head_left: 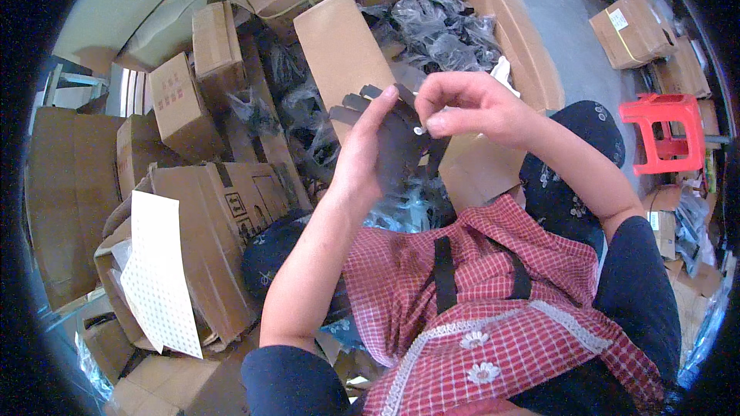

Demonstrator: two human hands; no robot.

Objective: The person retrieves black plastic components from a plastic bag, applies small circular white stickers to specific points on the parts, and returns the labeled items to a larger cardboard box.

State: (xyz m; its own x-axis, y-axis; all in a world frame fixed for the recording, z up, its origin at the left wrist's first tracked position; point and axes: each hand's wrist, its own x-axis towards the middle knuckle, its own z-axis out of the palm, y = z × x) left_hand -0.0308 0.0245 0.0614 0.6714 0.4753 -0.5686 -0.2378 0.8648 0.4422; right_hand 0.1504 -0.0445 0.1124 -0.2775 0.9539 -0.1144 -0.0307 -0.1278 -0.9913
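My left hand (361, 156) is closed around a flat black piece (397, 150) with several finger-like tabs along its far end; its exact kind does not show clearly. Over the right side of this piece, my right hand (479, 112) has its thumb and forefinger pinched together. A small white round sticker (418, 131) shows at those fingertips, against the black surface. Whether it is stuck down or still held I cannot tell. Both hands are above my lap, in front of an open carton (532, 46) holding black parts in clear plastic bags (443, 27).
A white sheet with rows of small dots (158, 277) leans on a carton (223, 239) at left. More boxes (181, 100) are stacked behind it. A red plastic stool (663, 135) and further cartons (632, 31) stand at right. A red checked apron (478, 300) covers my lap.
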